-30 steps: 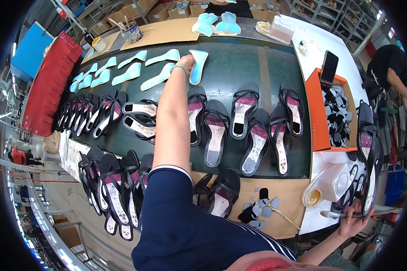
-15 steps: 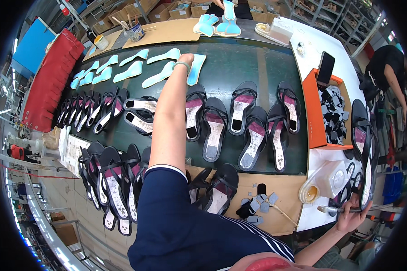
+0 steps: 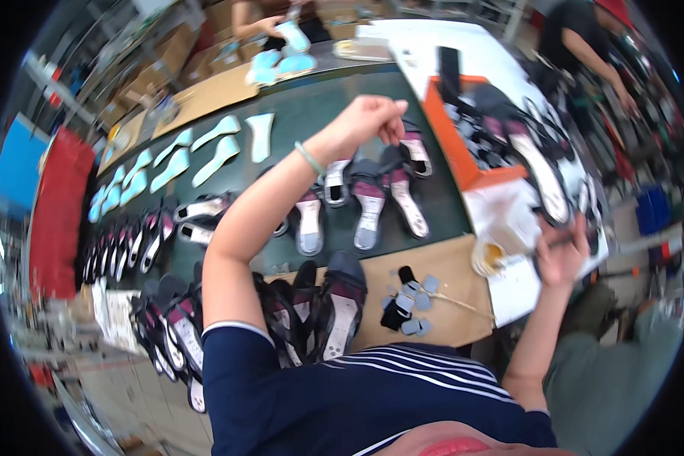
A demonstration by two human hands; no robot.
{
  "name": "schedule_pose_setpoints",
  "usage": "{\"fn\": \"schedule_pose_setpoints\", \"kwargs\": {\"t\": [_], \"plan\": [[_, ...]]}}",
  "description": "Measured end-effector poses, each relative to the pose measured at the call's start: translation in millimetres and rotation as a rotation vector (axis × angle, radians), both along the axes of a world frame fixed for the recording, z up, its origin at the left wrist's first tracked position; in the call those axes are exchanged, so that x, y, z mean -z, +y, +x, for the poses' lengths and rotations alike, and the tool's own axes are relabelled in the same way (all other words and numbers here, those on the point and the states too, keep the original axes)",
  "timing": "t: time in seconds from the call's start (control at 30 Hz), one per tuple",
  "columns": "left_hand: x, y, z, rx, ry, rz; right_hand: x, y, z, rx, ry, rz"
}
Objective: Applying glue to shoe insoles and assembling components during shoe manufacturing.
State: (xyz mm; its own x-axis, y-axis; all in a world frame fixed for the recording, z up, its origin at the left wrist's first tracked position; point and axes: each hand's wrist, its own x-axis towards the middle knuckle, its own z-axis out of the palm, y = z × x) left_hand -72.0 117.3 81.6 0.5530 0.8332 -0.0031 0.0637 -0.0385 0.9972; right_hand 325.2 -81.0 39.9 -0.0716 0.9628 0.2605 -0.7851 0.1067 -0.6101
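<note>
Over the dark green belt (image 3: 296, 121), your left hand (image 3: 368, 121) is hovering with fingers curled loosely shut, holding nothing I can see, having pulled back from the pale blue insoles (image 3: 205, 152) toward the sandals (image 3: 368, 201) just beneath it. At the right, your right hand (image 3: 562, 254) is gripping a thin brush beside the glue pot (image 3: 490, 258).
</note>
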Motion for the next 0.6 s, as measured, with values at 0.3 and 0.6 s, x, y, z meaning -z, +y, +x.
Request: {"fn": "schedule_pose_setpoints", "kwargs": {"t": [0.3, 0.6], "plan": [[14.2, -93.3, 156.6, 0.098, -0.790, -0.273, -13.7, 1.3, -74.6, -0.124, -0.141, 0.002], [1.5, -77.9, 160.4, -0.184, -0.939, -0.414, -31.0, -60.0, -36.1, 0.049, -0.220, 0.005]]}}
